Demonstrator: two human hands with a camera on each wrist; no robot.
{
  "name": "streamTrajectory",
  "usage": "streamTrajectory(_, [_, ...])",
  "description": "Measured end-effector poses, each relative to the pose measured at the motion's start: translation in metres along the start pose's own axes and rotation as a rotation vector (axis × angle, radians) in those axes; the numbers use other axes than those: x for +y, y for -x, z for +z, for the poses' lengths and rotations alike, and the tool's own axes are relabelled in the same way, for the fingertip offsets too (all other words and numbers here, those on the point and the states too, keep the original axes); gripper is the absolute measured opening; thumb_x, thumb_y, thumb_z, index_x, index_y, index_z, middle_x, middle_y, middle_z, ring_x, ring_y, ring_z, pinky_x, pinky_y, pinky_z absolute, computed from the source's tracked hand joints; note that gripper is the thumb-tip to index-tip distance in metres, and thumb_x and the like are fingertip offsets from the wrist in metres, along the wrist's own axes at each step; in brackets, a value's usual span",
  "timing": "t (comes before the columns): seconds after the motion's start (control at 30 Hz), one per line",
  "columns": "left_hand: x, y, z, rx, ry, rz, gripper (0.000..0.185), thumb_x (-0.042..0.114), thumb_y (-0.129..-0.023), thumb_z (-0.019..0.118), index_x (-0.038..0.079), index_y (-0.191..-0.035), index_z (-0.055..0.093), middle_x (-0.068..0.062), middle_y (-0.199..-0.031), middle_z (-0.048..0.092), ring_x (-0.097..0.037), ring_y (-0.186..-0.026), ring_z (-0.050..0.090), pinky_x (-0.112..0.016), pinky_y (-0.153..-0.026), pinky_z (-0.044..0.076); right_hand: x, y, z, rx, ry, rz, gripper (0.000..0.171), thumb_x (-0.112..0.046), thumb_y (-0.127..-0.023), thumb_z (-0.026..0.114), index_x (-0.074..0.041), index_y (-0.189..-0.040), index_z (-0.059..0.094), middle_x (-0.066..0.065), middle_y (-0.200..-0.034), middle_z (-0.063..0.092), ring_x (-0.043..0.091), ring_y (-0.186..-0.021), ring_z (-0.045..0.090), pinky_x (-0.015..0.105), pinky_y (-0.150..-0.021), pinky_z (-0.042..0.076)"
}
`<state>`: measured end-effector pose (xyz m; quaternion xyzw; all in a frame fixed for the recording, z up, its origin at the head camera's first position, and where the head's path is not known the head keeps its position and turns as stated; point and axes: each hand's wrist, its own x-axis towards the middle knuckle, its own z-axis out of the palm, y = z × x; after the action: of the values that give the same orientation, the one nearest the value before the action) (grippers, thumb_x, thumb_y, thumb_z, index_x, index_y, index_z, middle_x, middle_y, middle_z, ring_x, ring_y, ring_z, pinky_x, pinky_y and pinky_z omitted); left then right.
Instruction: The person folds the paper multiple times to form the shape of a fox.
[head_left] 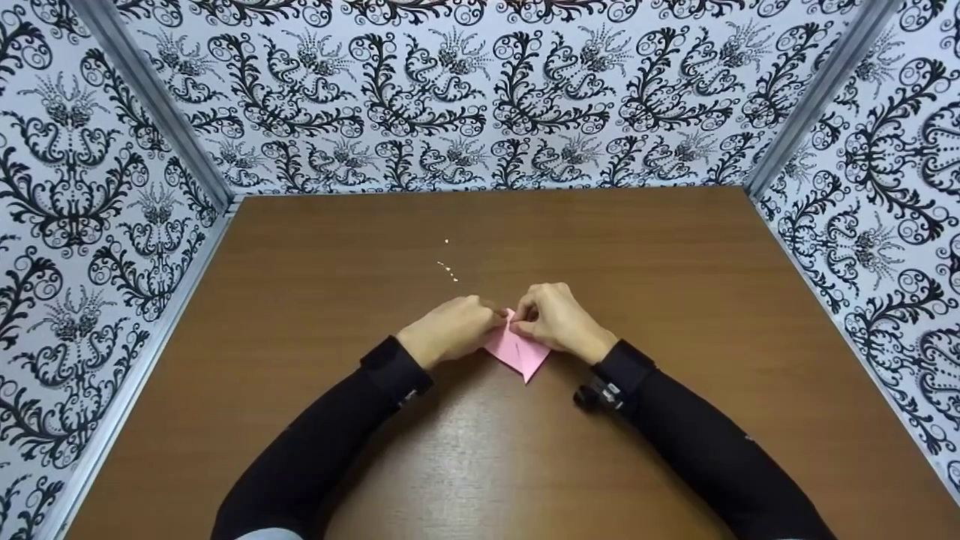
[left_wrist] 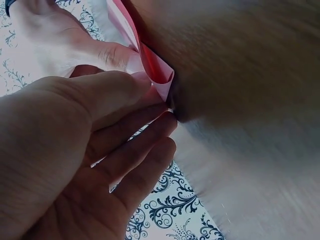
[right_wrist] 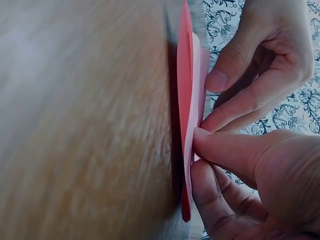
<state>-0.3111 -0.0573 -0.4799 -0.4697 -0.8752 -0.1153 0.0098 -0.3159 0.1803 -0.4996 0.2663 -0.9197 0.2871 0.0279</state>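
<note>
A folded piece of pink paper point(head_left: 531, 358) lies on the brown table, one pointed corner toward the near edge and a slit or crease down its middle. From the left, my left hand point(head_left: 456, 328) pinches its far left part; in the left wrist view the thumb presses where the paper point(left_wrist: 161, 71) curls into an open fold. My right hand point(head_left: 559, 319) grips the far right part between thumb and fingers. The right wrist view shows the paper point(right_wrist: 185, 100) edge-on with layers standing apart, both hands' fingertips close together on it. Fingers hide the far corner.
Small white specks point(head_left: 448, 268) lie on the wooden table point(head_left: 337, 255) beyond the hands. Patterned walls point(head_left: 480, 90) enclose the table at the back and both sides, with grey metal posts point(head_left: 157, 105) at the corners. Dark bands with small devices point(head_left: 604, 391) circle the wrists.
</note>
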Motion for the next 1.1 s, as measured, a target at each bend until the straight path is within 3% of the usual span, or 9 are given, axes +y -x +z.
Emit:
streamTrajectory(0.17, [0.0,0.002,0.0,-0.004,-0.047,0.019,0.01,0.006,-0.111,0.079,0.006,-0.106,0.087,-0.011,-0.11,0.09,-0.03,-0.096,0.086,-0.046,-0.084,0.07,-0.002,-0.001,0.0,-0.005,-0.002,0.017,0.007,-0.013,-0.095,0.097,-0.013,-0.089,0.093,0.004,-0.091,0.085,0.02,-0.082,0.072,0.034,-0.079,0.052])
streamTrajectory(0.3, [0.0,0.004,0.001,0.012,-0.029,0.016,0.012,0.004,-0.11,0.077,0.005,-0.101,0.086,-0.011,-0.101,0.087,-0.029,-0.087,0.082,-0.047,-0.078,0.068,-0.003,-0.001,0.0,-0.007,-0.003,0.028,0.007,-0.013,-0.095,0.097,-0.013,-0.089,0.093,0.005,-0.092,0.085,0.022,-0.084,0.073,0.035,-0.08,0.053])
streamTrajectory(0.5, [0.0,0.007,0.004,0.013,-0.001,-0.001,0.012,0.005,-0.109,0.078,0.005,-0.1,0.085,-0.011,-0.102,0.088,-0.03,-0.084,0.079,-0.049,-0.077,0.067,-0.003,-0.001,0.002,-0.02,0.003,0.033,0.007,-0.015,-0.096,0.097,-0.013,-0.09,0.094,0.005,-0.093,0.084,0.021,-0.086,0.073,0.035,-0.081,0.053])
streamTrajectory(0.73, [0.003,0.011,0.003,0.019,0.032,-0.036,0.014,0.005,-0.111,0.077,0.005,-0.099,0.085,-0.01,-0.104,0.088,-0.021,-0.081,0.069,-0.046,-0.076,0.066,-0.005,-0.001,0.0,-0.022,0.02,0.043,0.005,-0.015,-0.095,0.097,-0.013,-0.092,0.094,0.006,-0.094,0.084,0.025,-0.087,0.074,0.038,-0.083,0.054])
streamTrajectory(1.1, [0.008,0.024,0.005,0.064,0.033,-0.009,0.016,0.002,-0.111,0.075,0.005,-0.1,0.087,-0.009,-0.104,0.089,-0.023,-0.085,0.079,-0.045,-0.079,0.069,-0.005,0.0,0.001,-0.017,0.015,0.053,0.007,-0.016,-0.096,0.098,-0.014,-0.09,0.093,0.004,-0.095,0.085,0.023,-0.088,0.073,0.038,-0.083,0.054])
